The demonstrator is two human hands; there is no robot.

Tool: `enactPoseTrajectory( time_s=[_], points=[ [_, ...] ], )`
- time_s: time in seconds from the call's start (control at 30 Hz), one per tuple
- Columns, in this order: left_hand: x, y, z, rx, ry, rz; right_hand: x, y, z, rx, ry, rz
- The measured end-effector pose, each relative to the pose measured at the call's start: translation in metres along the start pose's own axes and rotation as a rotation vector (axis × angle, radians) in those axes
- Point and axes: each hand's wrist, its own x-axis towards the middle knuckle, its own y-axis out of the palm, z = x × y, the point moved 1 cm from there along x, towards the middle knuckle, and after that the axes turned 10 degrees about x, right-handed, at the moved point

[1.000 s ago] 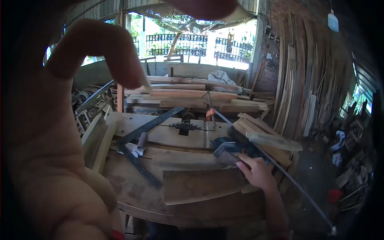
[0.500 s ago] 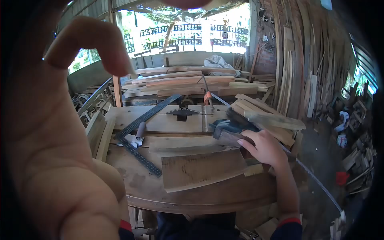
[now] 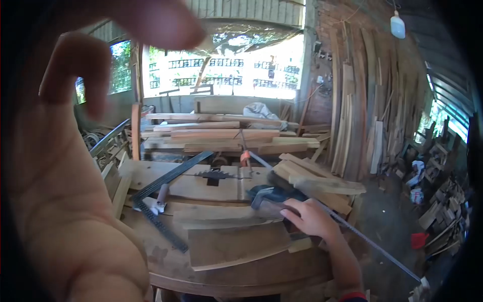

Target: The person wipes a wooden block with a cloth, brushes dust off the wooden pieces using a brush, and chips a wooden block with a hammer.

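Note:
Close to the camera, my left hand (image 3: 75, 211) fills the left side, fingers apart and bent, with nothing visible in its grasp. My right hand (image 3: 313, 220) is closed around a brown wooden block (image 3: 270, 209), blurred, above the workbench. Beside that block lies a dark teal tool (image 3: 266, 193), partly covered. A wide board (image 3: 236, 245) and a narrower board (image 3: 206, 217) lie in front of and left of my right hand. To their left is a black metal square (image 3: 162, 227), next to a small grey cylinder (image 3: 162, 193).
A toothed saw blade (image 3: 217, 174) sticks up through the bench top (image 3: 171, 269). An orange clamp (image 3: 245, 158) stands behind it. Stacked planks (image 3: 211, 126) lie at the back, loose boards (image 3: 327, 185) at the right. Tall boards (image 3: 370, 100) lean against the wall.
The view has tilted up, so the bench sits lower and a hanging bulb shows fully. My left fingers have shifted upward and left. My right hand still grips the wooden block.

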Motion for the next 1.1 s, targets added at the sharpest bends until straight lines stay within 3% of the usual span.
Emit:
enactPoseTrajectory(
  time_s=[0.2, 0.33, 0.37, 0.47, 0.57, 0.67, 0.73, 0.8, 1.1],
  points=[
    [0.010, -0.012, -0.007, 0.001, -0.037, 0.017, -0.007, 0.008, -0.008, -0.071, -0.051, -0.069],
    [0.009, -0.015, -0.006, -0.003, -0.032, 0.016, -0.013, 0.005, 0.005, -0.169, 0.016, -0.098],
    [0.007, -0.017, -0.006, 0.009, -0.029, 0.019, -0.008, 0.001, 0.007, -0.075, 0.106, -0.009],
    [0.002, -0.021, -0.002, 0.028, -0.012, 0.025, -0.006, 0.008, -0.003, -0.020, -0.030, -0.070],
    [-0.007, -0.022, -0.002, 0.036, 0.004, 0.005, -0.005, 0.005, 0.009, 0.015, 0.051, -0.035],
    [-0.012, -0.012, -0.005, 0.036, 0.019, 0.005, -0.008, 0.013, -0.002, -0.145, -0.148, -0.169],
    [-0.012, -0.007, -0.006, 0.027, 0.013, -0.006, -0.009, 0.007, 0.002, -0.080, -0.028, -0.081],
    [-0.013, -0.003, -0.009, 0.014, 0.015, 0.001, -0.006, 0.007, 0.002, 0.009, -0.022, -0.048],
    [-0.004, -0.003, -0.019, 0.015, 0.022, 0.000, -0.012, 0.006, 0.005, -0.117, -0.025, -0.085]
  ],
)
